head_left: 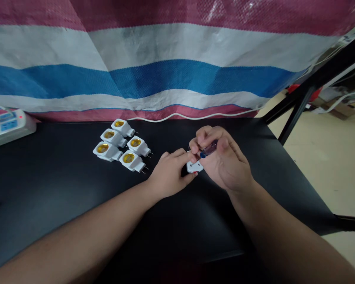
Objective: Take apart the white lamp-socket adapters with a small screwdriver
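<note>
My left hand (pixel 172 173) is closed around a small white plastic piece (pixel 194 167) on the black table, holding it down. Holes and a spot of red show on that piece; the fingers hide the rest of it. In my right hand (pixel 225 161) is a screwdriver (pixel 210 148) with a see-through purplish handle and a blue end. Its shaft and tip are hidden behind the fingers, so whether it touches the white piece I cannot tell. Left of my hands lie several white plug-in lamp sockets (pixel 130 159) with gold-coloured threaded insides and metal prongs.
A white power strip (pixel 20 128) with blue outlets and a lit red light stands at the far left. A white cable (pixel 177 115) runs along the table's back edge, before a striped woven sheet (pixel 171 75). Black metal struts (pixel 296 112) rise at the right edge.
</note>
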Motion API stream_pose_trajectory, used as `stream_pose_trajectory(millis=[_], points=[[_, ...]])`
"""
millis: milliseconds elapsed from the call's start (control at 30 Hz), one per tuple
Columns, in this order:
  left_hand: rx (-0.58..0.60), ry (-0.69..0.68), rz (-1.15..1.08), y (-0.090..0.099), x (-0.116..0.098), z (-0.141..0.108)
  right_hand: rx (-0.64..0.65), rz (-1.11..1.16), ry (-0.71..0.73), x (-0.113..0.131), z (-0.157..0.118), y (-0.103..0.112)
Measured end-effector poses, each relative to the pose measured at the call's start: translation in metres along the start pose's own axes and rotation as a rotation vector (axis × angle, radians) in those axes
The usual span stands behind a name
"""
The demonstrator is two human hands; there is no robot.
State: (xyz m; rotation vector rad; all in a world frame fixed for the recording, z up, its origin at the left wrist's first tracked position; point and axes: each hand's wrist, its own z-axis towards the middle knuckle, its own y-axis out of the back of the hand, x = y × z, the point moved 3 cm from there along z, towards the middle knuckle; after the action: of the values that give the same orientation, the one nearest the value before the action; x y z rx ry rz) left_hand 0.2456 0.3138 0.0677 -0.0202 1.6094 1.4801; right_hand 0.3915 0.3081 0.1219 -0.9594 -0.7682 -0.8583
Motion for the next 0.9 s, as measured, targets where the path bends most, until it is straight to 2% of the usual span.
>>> stream_pose_trajectory(millis=[167, 333, 433, 633, 900], points=[[0.012, -0.021, -0.016, 0.001, -0.001, 0.0, 0.04, 0.058, -0.033, -0.001, -0.001, -0.001], [0.012, -0.018, -0.002, 0.001, 0.0, 0.0, 0.011, 0.031, 0.009, -0.001, 0.001, 0.001], [0.018, -0.015, -0.006, 0.001, -0.001, 0.0, 0.016, 0.033, -0.023, 0.0, 0.004, 0.003], [0.049, 0.004, 0.012, 0.003, -0.003, 0.001, -0.099, 0.044, -0.033, 0.01, 0.009, 0.009], [0.042, 0.001, 0.007, 0.004, -0.004, 0.001, -0.106, 0.037, -0.038, 0.013, 0.006, 0.013]])
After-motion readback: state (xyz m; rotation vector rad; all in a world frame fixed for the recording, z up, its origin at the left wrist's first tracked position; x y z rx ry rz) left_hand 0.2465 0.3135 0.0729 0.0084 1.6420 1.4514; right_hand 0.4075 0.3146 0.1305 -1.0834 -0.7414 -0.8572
